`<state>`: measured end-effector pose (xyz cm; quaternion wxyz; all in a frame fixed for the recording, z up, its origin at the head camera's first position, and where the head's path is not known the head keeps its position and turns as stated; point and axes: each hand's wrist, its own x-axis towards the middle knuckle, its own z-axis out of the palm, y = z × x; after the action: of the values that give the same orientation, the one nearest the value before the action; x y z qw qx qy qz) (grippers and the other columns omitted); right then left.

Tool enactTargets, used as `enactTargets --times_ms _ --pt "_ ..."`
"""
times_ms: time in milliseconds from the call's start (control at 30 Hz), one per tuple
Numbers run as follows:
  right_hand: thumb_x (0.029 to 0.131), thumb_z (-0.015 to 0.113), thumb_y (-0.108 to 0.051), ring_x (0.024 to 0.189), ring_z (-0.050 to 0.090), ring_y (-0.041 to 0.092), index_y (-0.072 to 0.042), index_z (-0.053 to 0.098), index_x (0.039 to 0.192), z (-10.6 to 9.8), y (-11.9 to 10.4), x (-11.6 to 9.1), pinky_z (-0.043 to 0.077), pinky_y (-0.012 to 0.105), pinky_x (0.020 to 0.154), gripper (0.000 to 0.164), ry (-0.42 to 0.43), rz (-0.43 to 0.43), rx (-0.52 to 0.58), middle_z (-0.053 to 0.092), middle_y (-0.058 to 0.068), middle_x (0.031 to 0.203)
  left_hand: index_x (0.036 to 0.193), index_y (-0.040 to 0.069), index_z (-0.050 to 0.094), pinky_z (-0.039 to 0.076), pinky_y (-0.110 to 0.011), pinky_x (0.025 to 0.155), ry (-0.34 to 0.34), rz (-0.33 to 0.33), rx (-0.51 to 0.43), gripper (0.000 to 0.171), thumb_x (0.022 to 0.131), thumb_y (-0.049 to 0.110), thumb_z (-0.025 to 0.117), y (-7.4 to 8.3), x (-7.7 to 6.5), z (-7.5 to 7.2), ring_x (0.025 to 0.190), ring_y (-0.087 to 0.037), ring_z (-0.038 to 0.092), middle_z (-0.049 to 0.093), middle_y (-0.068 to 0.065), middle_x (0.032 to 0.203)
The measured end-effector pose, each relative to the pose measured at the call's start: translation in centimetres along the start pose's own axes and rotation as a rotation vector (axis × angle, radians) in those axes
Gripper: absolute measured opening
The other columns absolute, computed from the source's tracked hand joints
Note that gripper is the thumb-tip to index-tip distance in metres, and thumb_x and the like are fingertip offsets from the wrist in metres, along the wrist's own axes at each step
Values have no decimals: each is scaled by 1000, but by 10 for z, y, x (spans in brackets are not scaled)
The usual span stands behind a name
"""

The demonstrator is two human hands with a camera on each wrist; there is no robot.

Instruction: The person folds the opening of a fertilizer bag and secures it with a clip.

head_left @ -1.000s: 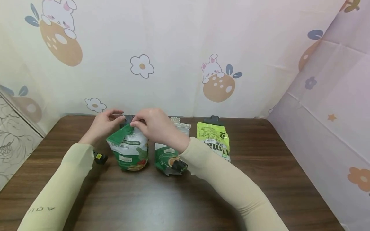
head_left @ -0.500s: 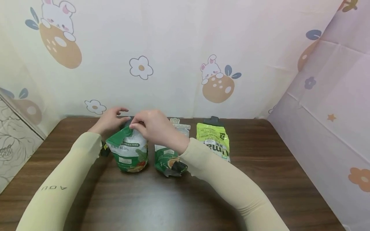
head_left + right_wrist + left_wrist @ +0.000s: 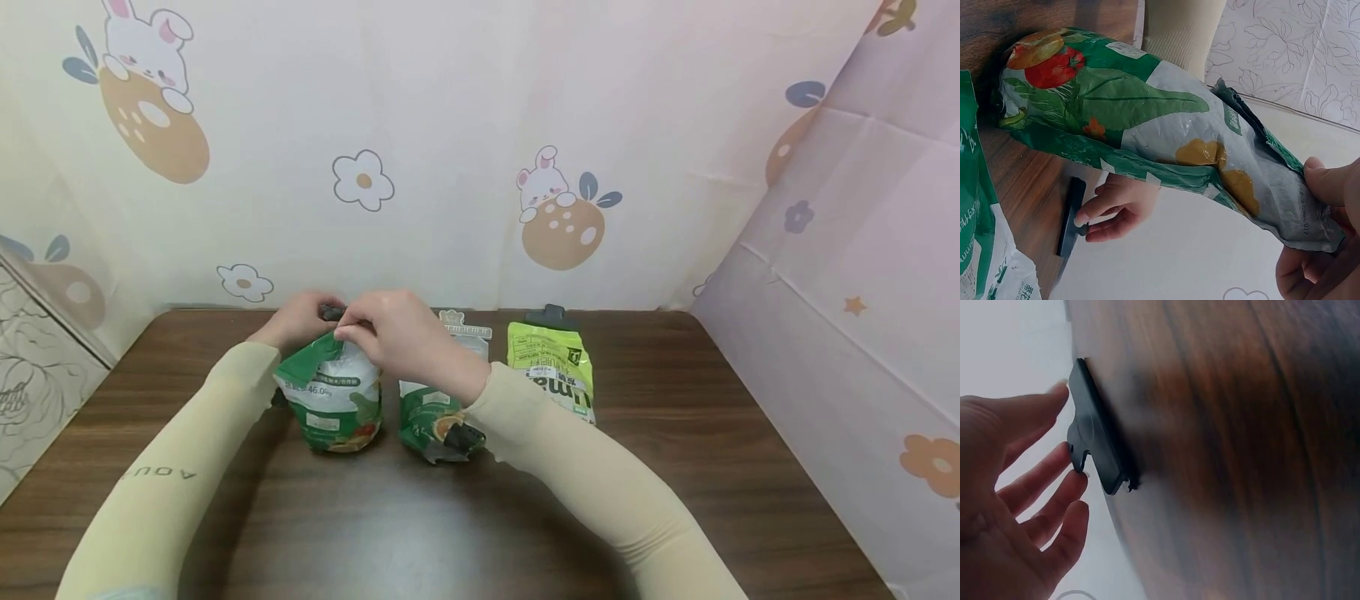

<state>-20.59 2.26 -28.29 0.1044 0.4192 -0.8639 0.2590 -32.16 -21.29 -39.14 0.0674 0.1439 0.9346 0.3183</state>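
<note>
A rabbit-and-flower print cloth point(image 3: 442, 92) is hung behind a dark wood table point(image 3: 420, 542); both sleeves are cut off by the bottom edge of the head view. The middle bag point(image 3: 435, 417), at approx 12 o'clock on the table, is partly covered by the right hand point(image 3: 408, 333); the lower part of the yellow bag point(image 3: 536, 342), at 1 o'clock, is covered by the right sleeve point(image 3: 592, 467). Small print on the bags can't be read at this res.

The green-and-white bag point(image 3: 333, 408) is stood at 10 o'clock on the table, its body at 6 o'clock from the R fingertips; its top edge is pinched btwn R thumb & fingers. The black clip point(image 3: 1094, 434) is placed at the table's far edge, approx 11 o'clock from the R fingertips. It is flanked by thumb & curved, spread fingers of the left hand point(image 3: 296, 322); whether it is actually clamped can't be told.

Bag contents are hidden by the packaging, tho the green-and-white one's lower part is bulged out. A clear clip point(image 3: 467, 332) is seen at the middle bag's 12 o'clock end, a 2nd black clip point(image 3: 551, 317) at the yellow one's
</note>
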Motion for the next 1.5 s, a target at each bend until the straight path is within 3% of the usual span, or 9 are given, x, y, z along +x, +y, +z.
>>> enactTargets --times_ms 133,267,367,600,833,1100,1333,1500 --pt "98 66 -23 81 63 6 -12 77 98 1 1 0 46 19 75 16 7 -2 1 72 -3 91 120 2 66 45 -57 94 23 8 84 34 92 21 67 3 0 1 111 -37 58 64 -20 121" --pt "98 66 -23 80 61 4 -12 77 96 1 1 0 45 18 73 16 13 2 13 72 -5 90 118 0 67 47 -54 86 55 -25 157 36 90 22 69 2 0 3 100 -34 60 66 -19 114" --pt "98 66 -23 78 60 4 -12 77 96 2 1 0 45 18 72 15 20 1 20 71 -5 89 118 -2 66 48 -52 81 71 -63 167 37 89 21 68 0 1 3 93 -33 59 67 -19 109" --pt "97 67 -23 77 60 5 -12 77 97 1 0 -1 45 19 71 15 22 5 22 71 -4 89 112 -2 64 48 -53 81 105 -88 167 31 89 18 67 1 0 2 95 -36 61 65 -21 108" --pt "98 67 -24 77 60 5 -12 77 98 1 1 -1 45 20 71 16 14 11 21 72 -4 90 106 1 67 47 -50 81 102 -116 116 23 92 19 67 5 -6 0 93 -34 60 66 -18 105" --pt "97 67 -23 76 60 5 -11 77 96 1 1 -2 45 20 69 15 22 8 47 72 -3 89 95 5 70 47 -46 79 110 -79 63 17 92 22 70 8 -12 -2 88 -31 60 69 -14 98" --pt "96 69 -23 77 62 6 -11 77 96 2 2 -3 45 19 70 15 41 -3 57 72 -3 89 95 7 73 49 -46 80 153 -43 25 17 93 24 72 9 -21 -5 90 -29 62 71 -12 97" --pt "95 70 -24 83 66 7 -12 79 99 0 3 -3 47 19 71 15 43 -23 33 74 -2 92 99 10 74 49 -42 77 183 -55 -47 20 95 30 70 11 -32 -11 92 -28 60 69 -10 101"
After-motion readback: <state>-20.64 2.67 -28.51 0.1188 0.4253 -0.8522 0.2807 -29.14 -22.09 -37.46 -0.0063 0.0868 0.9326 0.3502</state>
